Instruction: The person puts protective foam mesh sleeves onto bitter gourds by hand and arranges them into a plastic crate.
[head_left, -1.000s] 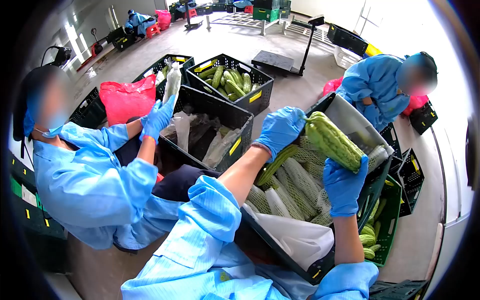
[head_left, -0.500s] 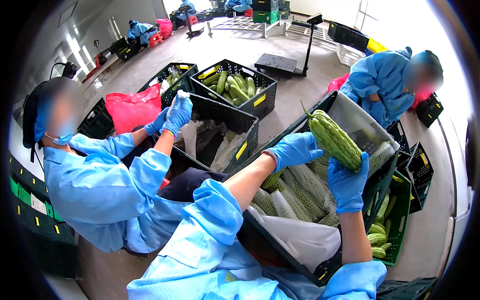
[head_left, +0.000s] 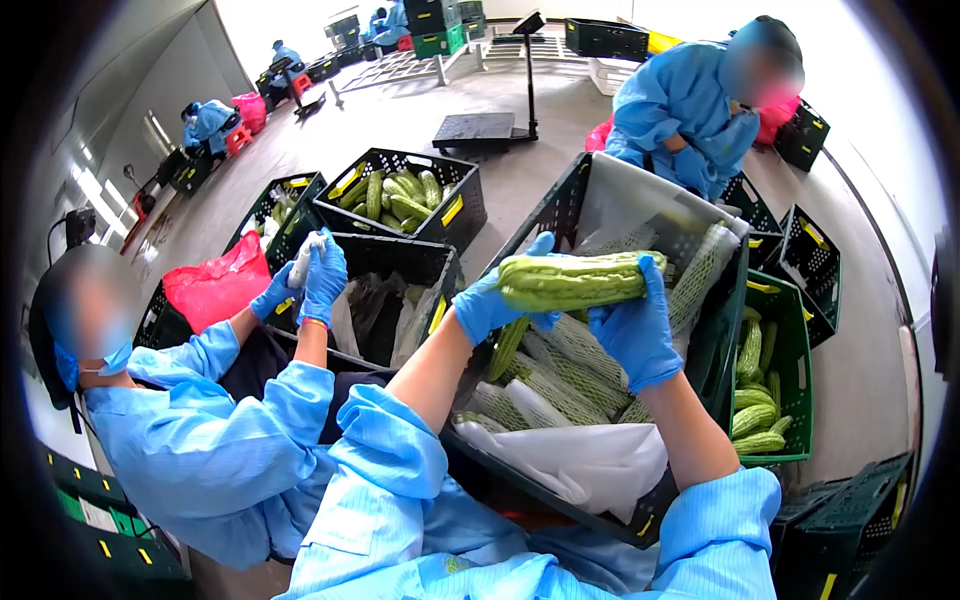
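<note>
A green bitter melon (head_left: 572, 281) lies crosswise between my hands, above an open crate (head_left: 562, 208). My left hand (head_left: 484, 306) is closed around its left end. At the right end, my right hand (head_left: 638, 338) grips it from below, fingers and thumb pressed to the skin. Beneath, several melons in white foam net sleeves (head_left: 572, 380) fill the crate, with a white plastic liner (head_left: 590, 465) folded over the near side. One bare green melon (head_left: 508, 348) shows below my left hand.
On the left a co-worker (head_left: 215, 420) holds a white-wrapped item over another crate (head_left: 440, 262). A second co-worker (head_left: 680, 110) sits at the far right. Crates of bare melons stand behind (head_left: 470, 205) and at right (head_left: 800, 360). A platform scale (head_left: 480, 128) is farther back.
The bitter melon has turned from a steep tilt to nearly level and moved left. My left hand, earlier apart from it, now holds its left end. The view has shifted right.
</note>
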